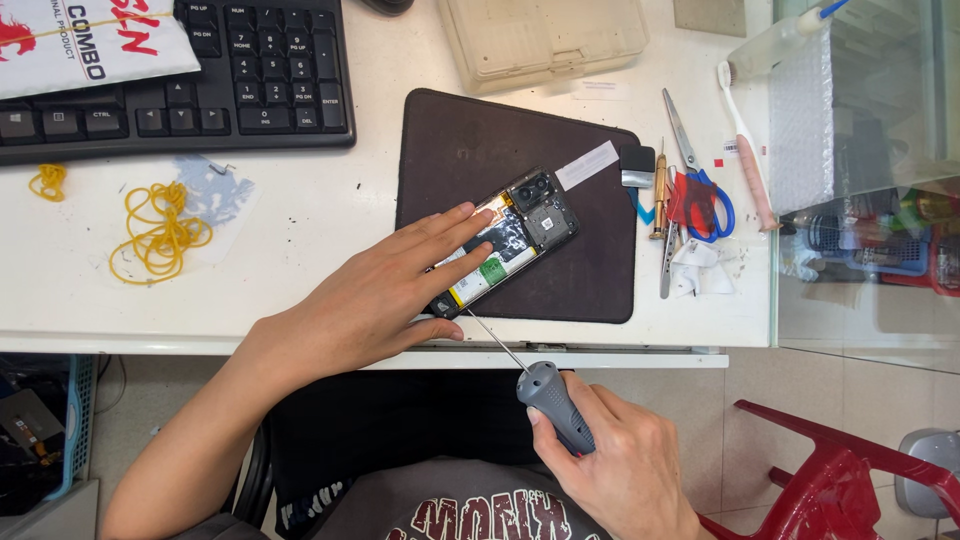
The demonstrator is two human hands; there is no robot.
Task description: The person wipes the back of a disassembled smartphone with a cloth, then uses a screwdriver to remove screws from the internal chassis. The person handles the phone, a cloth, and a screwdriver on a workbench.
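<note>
- Right hand (628,470) clenched on grey-handled thin-shaft screwdriver (553,404), long axis slanting up-left from grip, tip at opened black smartphone (508,240).
- Left hand (395,285) flat, released, pressing the phone's exposed insides.

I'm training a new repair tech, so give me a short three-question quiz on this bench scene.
1. True or false: the left hand lies flat on the opened phone.
2. What does the right hand hold?
A. scissors
B. screwdriver
C. toothbrush
3. What does the phone lie on?

Key
1. True. The fingers press on the phone, whose back is off and whose battery shows.
2. B. The right hand grips the grey handle of the screwdriver; its thin shaft runs up to the phone's lower end. The scissors and toothbrush lie untouched to the right.
3. A dark mat on the white desk.
</note>
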